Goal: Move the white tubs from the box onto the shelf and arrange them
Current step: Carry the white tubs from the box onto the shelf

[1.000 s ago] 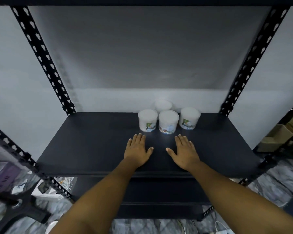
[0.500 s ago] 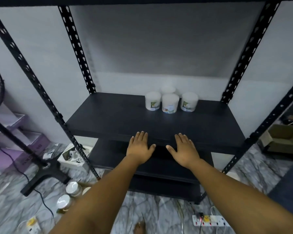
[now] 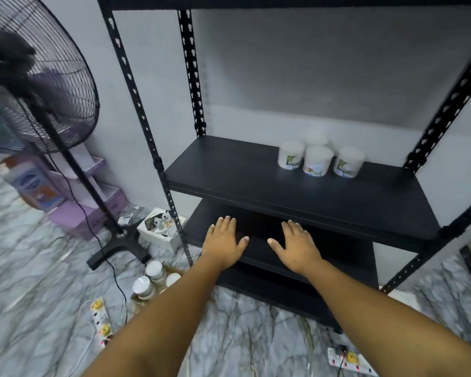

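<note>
Now both hands, left (image 3: 223, 244) and right (image 3: 297, 246), spread flat, empty; four round white tubs (image 3: 318, 160) clustered on matte black shelf (image 3: 229, 170).

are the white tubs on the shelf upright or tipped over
Upright. All four white round plastic tubs stand on their bases with flat lids on top, clustered at the back right of the black metal shelf.

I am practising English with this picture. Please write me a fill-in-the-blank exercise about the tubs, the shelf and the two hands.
1. On the shelf stand ____ white tubs, three in front and one behind.
2. The tubs stand toward the ____ end of the shelf.
3. The left hand and the right hand are both ____, holding nothing.
4. The thing with a round black grille at the far left is a ____.

Missing words: four; right; open; fan
</note>
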`<action>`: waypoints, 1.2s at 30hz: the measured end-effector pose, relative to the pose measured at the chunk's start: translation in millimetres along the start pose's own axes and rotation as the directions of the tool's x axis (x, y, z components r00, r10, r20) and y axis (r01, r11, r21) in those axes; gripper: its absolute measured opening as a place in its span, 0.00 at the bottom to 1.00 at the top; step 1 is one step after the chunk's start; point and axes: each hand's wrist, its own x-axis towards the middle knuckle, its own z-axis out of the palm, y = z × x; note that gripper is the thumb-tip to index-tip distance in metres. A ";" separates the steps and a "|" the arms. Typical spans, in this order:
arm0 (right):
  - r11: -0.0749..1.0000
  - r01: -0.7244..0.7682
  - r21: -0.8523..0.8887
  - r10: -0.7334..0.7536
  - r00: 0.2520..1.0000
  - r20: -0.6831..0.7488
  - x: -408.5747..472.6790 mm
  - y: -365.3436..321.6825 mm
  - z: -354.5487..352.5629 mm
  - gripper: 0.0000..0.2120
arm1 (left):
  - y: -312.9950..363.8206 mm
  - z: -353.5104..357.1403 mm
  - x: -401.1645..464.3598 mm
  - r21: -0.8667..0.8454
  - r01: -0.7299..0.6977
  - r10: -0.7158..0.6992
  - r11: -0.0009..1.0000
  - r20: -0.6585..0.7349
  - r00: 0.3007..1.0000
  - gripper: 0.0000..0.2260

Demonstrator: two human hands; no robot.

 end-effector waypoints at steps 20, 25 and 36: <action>0.981 0.194 -0.003 -0.187 0.952 0.242 44.3 -270.3 148.5 0.35 | -299.2 -13.9 -73.4 -0.063 0.282 -0.276 0.957 0.098 0.956 0.32; 0.972 0.235 0.017 -0.229 0.926 0.301 73.6 -300.5 178.0 0.36 | -339.8 -10.4 -69.0 -0.067 0.326 -0.318 0.943 0.112 0.942 0.37; 0.930 0.349 0.112 -0.365 0.854 0.370 205.5 -324.1 337.7 0.40 | -441.6 106.7 -12.6 -0.232 0.527 -0.526 0.817 0.073 0.847 0.41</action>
